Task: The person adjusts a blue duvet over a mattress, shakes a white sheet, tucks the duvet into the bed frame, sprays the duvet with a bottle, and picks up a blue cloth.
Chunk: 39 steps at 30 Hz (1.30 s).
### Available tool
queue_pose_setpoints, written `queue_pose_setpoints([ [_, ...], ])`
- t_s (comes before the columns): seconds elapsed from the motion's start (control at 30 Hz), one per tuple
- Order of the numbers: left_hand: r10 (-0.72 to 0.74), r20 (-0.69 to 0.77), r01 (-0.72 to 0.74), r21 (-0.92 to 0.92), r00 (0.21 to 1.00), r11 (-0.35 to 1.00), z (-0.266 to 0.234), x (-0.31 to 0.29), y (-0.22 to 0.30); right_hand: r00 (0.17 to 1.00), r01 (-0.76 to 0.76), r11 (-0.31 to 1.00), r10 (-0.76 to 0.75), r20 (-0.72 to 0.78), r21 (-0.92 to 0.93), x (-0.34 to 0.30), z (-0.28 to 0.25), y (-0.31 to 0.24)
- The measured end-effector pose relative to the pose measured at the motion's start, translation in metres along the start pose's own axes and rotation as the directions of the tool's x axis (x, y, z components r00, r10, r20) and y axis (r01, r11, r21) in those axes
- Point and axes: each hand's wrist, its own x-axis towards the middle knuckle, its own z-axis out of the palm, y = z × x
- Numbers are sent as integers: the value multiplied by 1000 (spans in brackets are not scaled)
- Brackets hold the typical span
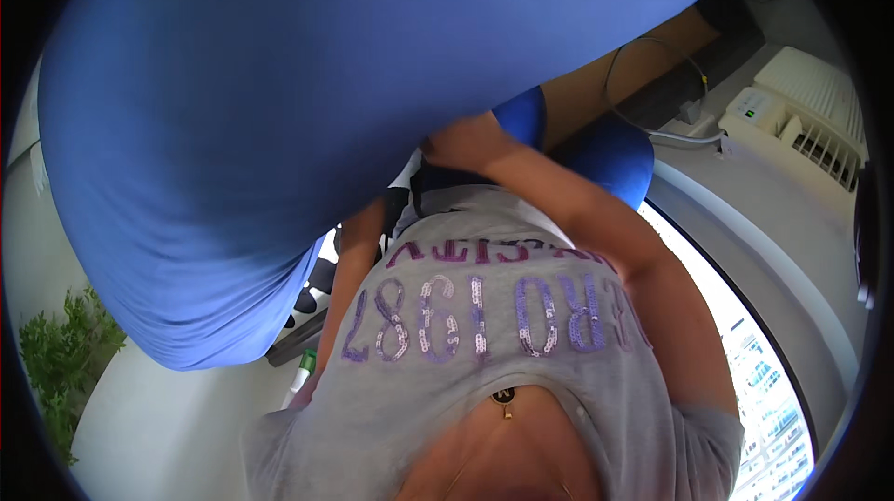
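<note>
A large, smooth blue cloth-covered thing, bulging like a pillow, fills the upper left. My right arm reaches up from the right, and my right hand is at its lower edge. The fingers pass out of sight behind the blue cloth, so their grip does not show. On the other side, my left forearm runs up under the same cloth, which hides my left hand. Between the arms lies my grey shirt with sequined lettering. A patch of black-and-white spotted cloth shows beside the left forearm.
A white tube-like thing with a green cap is near my left upper arm. A leafy plant stands at the left. Right are a lit screen, a cream vented appliance and a cable. Blue fabric shows past my right forearm.
</note>
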Motion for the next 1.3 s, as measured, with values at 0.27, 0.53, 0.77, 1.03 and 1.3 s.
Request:
queue_pose_setpoints([
  [0.27, 29, 130, -28, -8, 991, 1000, -22, -9, 0, 987, -45, 997, 36, 159, 59, 10, 5, 4],
  [0.53, 83, 256, -90, 16, 963, 996, -30, -7, 1, 995, 68, 997, -66, 74, -30, 15, -7, 4],
  [0.77, 25, 582, -63, 45, 813, 997, -60, 3, -10, 965, 79, 994, -97, 243, 82, -15, -27, 17],
  [1.03, 472, 234, -317, -487, 850, 814, -55, 71, 152, 934, -95, 978, 23, -357, -187, -62, -107, 140],
  [1.3, 405, 89, -408, 27, 910, 913, -16, 109, 174, 951, -185, 923, 82, -297, -337, -28, -93, 142],
])
